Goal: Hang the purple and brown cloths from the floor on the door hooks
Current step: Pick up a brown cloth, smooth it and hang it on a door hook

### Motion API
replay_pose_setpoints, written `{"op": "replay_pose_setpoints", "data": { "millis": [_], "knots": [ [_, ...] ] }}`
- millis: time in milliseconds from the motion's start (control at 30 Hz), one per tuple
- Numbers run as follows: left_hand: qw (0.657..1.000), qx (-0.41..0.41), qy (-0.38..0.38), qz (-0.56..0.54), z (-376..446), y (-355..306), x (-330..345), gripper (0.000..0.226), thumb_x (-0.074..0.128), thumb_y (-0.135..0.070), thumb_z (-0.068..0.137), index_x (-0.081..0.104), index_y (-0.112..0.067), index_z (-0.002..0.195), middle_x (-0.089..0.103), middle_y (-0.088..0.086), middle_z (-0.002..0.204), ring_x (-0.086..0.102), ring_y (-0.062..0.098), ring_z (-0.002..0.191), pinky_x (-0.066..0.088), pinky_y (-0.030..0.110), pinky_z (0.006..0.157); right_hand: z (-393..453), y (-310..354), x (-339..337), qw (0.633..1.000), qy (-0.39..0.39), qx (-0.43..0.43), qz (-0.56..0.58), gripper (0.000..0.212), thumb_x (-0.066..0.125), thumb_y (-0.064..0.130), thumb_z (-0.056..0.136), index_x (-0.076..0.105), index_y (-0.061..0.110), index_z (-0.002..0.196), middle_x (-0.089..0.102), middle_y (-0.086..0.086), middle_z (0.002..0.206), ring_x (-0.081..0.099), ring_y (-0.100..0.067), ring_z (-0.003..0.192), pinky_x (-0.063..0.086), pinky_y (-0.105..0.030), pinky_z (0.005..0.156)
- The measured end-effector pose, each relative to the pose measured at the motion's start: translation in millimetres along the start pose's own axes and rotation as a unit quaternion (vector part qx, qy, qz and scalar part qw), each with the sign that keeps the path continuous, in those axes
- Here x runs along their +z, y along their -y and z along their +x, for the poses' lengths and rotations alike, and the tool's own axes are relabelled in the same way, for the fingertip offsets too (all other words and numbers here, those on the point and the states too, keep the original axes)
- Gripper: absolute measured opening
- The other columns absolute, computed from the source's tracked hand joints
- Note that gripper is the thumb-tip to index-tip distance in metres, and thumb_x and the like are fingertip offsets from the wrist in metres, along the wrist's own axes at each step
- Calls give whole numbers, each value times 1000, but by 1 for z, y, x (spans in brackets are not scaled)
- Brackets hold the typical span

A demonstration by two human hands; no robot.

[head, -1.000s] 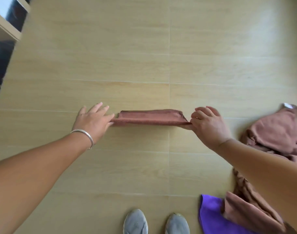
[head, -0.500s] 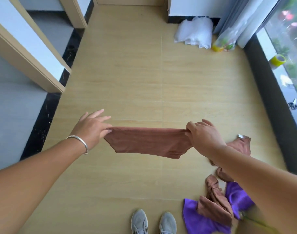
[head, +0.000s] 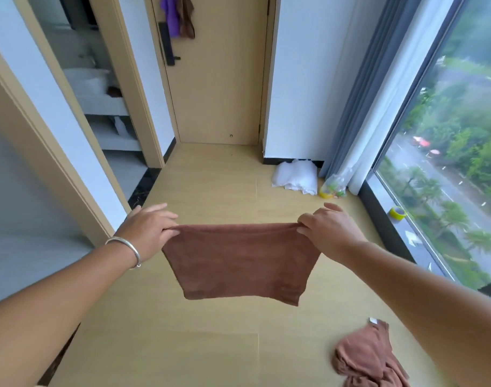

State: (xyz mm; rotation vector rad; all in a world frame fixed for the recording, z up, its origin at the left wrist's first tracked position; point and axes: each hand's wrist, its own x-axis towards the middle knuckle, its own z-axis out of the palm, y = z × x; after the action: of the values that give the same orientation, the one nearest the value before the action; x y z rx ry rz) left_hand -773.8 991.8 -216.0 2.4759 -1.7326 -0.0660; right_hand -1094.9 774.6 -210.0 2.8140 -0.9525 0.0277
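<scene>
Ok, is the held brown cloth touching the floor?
Apart. The head view shows the cloth hanging from both hands, bare floor visible under its lower edge.

1. We observe two forearms, both bare from the frame edge to the wrist; no sleeve reaches into view on either side.
2. The left hand [head: 148, 229] carries a plain silver-coloured bangle [head: 127, 248] at the wrist, a thin round band, seemingly open-ended, though the gap is hard to confirm at this angle.
3. The right hand [head: 329, 231] shows no ring, watch or band on its visible side.
4. We note no gloves on either hand.
</scene>
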Motion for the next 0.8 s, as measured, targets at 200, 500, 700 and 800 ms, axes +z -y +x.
{"op": "replay_pose_setpoints", "data": {
  "millis": [200, 500, 700, 800],
  "knots": [
    [995, 1, -94, 40, 16, -12, -99, 27, 47, -37, 98, 70, -29, 111, 57, -17, 131, 33, 11, 137, 28, 40, 108, 11, -22, -106, 996, -72, -1, -62, 32, 37, 47, 99, 63, 30, 92, 63, 7, 84, 57, -15, 97, 28, -30, 101],
    [974, 16, -216, 72, 22, -19, -214, 26, 47, -38, 96, 71, -28, 95, 65, -14, 103, 52, 12, 110, 40, 35, 94, 28, -38, -223, 984, -160, 51, 61, 22, 55, 45, 91, 71, 33, 99, 65, 12, 110, 45, -15, 120, 34, -37, 102],
    [965, -6, -244, 95, 29, -18, -267, 28, 44, -38, 98, 68, -28, 87, 60, -12, 92, 52, 14, 97, 43, 37, 89, 46, -30, -271, 974, -210, 70, 51, 27, 46, 44, 96, 70, 31, 102, 65, 10, 109, 46, -17, 118, 35, -38, 101],
    [960, -16, -258, 104, 36, -12, -284, 31, 42, -39, 98, 67, -28, 82, 55, -12, 84, 48, 13, 89, 40, 34, 85, 57, -25, -283, 970, -230, 75, 37, 31, 40, 41, 100, 68, 29, 106, 63, 8, 113, 45, -18, 121, 34, -38, 103]
  ]
}}
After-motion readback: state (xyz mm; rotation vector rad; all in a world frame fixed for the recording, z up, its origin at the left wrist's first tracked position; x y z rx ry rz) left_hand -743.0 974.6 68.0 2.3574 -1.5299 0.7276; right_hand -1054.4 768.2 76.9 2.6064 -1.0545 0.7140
